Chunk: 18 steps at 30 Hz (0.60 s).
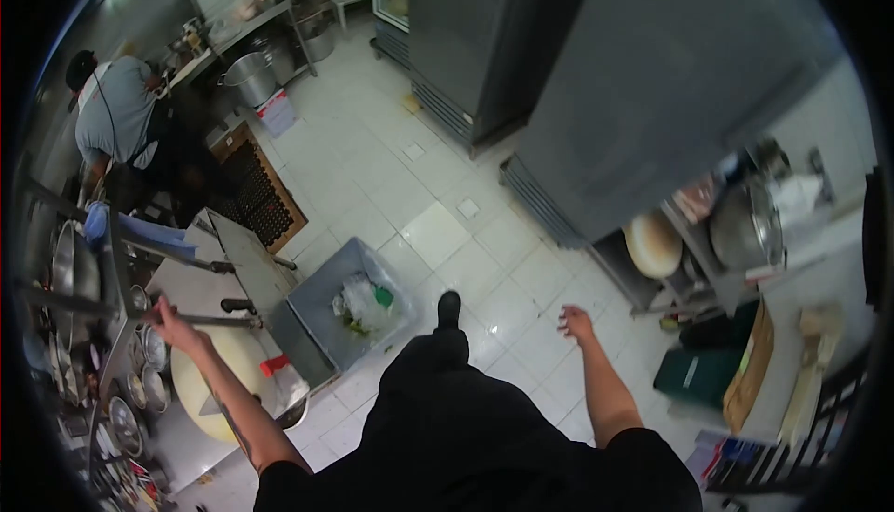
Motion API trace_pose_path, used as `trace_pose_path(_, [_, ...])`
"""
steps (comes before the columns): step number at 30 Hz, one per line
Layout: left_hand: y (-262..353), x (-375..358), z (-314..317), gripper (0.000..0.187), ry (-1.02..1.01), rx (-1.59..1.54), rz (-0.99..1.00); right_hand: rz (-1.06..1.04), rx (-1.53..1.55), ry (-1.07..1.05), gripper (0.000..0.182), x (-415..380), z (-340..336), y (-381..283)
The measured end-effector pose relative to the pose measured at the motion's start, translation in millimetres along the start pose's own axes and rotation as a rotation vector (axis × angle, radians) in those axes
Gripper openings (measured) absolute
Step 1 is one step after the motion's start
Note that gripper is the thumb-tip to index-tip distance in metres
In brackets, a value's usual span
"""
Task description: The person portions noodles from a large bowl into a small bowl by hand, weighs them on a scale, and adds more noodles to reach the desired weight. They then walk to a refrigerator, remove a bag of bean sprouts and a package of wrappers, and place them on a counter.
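Observation:
My left hand (173, 327) is raised at the metal shelf frame (116, 279) on the left, its fingers bent; whether it grips the frame is too small to tell. Below that arm lie a round pale yellow board (219, 377) and a black-handled knife (239, 306). My right hand (575, 322) hangs over the tiled floor with its fingers loosely curled and apart, holding nothing. Between my hands and farther forward stands a grey bin (346, 270) with clear plastic and green scraps inside.
A person (121, 111) in a grey shirt works at the counter, upper left, near a black floor mat (256, 191). Tall grey refrigerators (652, 93) stand ahead and right. Shelves with pots (745, 228) and a dark green box (694, 377) are at the right.

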<state>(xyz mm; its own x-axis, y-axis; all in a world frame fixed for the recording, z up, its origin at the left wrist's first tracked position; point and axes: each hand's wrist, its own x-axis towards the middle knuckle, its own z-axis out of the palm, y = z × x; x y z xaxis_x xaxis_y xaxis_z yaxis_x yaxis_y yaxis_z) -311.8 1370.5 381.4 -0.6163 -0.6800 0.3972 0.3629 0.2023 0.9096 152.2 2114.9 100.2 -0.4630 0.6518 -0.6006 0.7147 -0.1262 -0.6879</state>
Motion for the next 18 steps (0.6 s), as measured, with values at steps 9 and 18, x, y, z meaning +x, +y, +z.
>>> trace_pose_path(9, [-8, -4, -8, 0.016, 0.435, 0.033, -0.071, -0.255, -0.528, -0.069, 0.032, 245, -22, -267])
trace_pose_path(18, [-33, -9, -73, 0.028, 0.695, 0.204, -0.165, -0.168, -1.581, -0.735, 0.039, 465, 135, -379])
